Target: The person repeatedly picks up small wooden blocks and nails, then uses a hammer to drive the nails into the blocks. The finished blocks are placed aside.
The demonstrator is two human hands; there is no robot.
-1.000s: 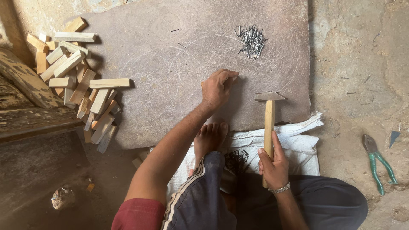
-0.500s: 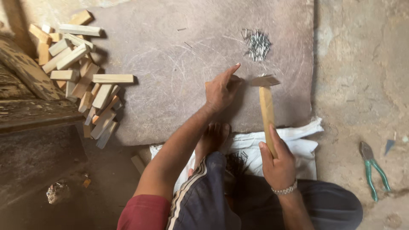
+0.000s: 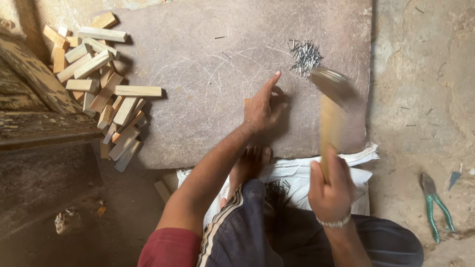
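Head view: the right hand (image 3: pixel 330 190), fingers wrapped around the hammer (image 3: pixel 330 106), has swung it from the slab (image 3: pixel 198 74) up beside the nails (image 3: pixel 305 55), blurred mid-strike; the left hand (image 3: pixel 261 108) pinches something small, unclear what.

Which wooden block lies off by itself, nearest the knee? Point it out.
The short wooden block on the dark floor beside the white sack; every other block lies in the pile.
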